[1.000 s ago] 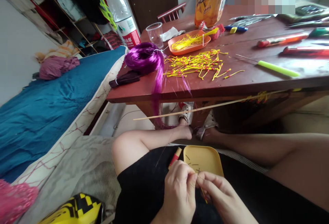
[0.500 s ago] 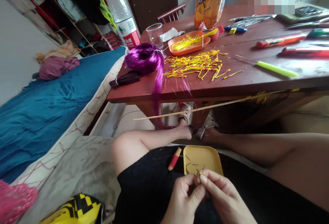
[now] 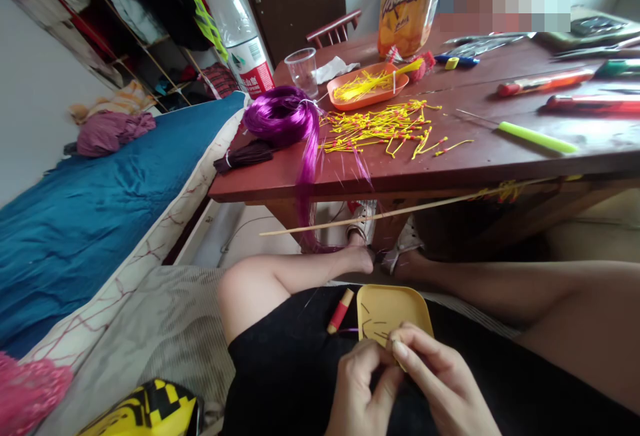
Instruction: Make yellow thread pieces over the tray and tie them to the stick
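My left hand [image 3: 363,389] and my right hand [image 3: 440,383] meet over my lap at the bottom of the view, fingers pinched together on a small thin piece I cannot make out. Just beyond them a yellow tray [image 3: 393,309] with a few short dark bits lies on my black shorts. A red spool of thread [image 3: 341,311] rests left of the tray. A thin purple strand runs from the spool side toward my fingers.
A red-brown table [image 3: 480,156] ahead holds a purple fibre bundle [image 3: 285,119], scattered yellow stamens [image 3: 385,126], an orange tray [image 3: 367,86], a plastic cup [image 3: 303,69], a bottle [image 3: 240,36] and a green stick [image 3: 537,136]. A blue-covered bed [image 3: 90,209] lies left.
My hands have shifted slightly right and down while working the small piece; the fingertips now sit over the tray's near edge. The spool stays uncovered.
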`<state>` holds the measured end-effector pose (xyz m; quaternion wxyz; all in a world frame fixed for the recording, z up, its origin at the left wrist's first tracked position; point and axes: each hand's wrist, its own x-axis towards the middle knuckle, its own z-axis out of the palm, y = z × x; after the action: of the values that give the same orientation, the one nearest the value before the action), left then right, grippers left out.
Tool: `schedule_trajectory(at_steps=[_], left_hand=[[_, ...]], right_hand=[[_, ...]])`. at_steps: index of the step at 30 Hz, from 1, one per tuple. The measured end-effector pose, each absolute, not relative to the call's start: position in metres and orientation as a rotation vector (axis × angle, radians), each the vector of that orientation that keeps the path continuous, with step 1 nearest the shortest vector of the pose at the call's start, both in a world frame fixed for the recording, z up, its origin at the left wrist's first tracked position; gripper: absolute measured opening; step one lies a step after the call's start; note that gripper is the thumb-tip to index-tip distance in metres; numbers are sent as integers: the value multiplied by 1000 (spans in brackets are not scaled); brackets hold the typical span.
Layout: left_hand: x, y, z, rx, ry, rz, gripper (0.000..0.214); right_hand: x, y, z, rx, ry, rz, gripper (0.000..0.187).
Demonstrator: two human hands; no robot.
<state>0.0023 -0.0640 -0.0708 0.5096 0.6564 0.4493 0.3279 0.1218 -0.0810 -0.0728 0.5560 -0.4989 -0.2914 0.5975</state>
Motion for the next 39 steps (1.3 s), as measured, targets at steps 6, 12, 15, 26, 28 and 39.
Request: schedule_trajectory(at_steps=[6,12,15,26,28,39], left_hand=[[-7,-54,-60,772,1130,758,31],[0,-46,-50,546,1066,748,29],[0,-45,-46,1012,1184,800,21],[-3,-46,-55,1600,1315,796,18],[-6,-51,-55,1375,1299,575,23],[-5,-44,-32,1786,1363,317,15]], right_hand=[[125,-83,-68,-1361,-1180,926,9],[122,-86,-70,-1287,-1329,926,10],[127,-84,-70,-1225,-1467,961,11],[137,-78,-70,-1258,-1431,1278,27],[140,-78,-72,-1345,-1423,1197,26],[137,-91,-80,-1515,-1567,1180,18]])
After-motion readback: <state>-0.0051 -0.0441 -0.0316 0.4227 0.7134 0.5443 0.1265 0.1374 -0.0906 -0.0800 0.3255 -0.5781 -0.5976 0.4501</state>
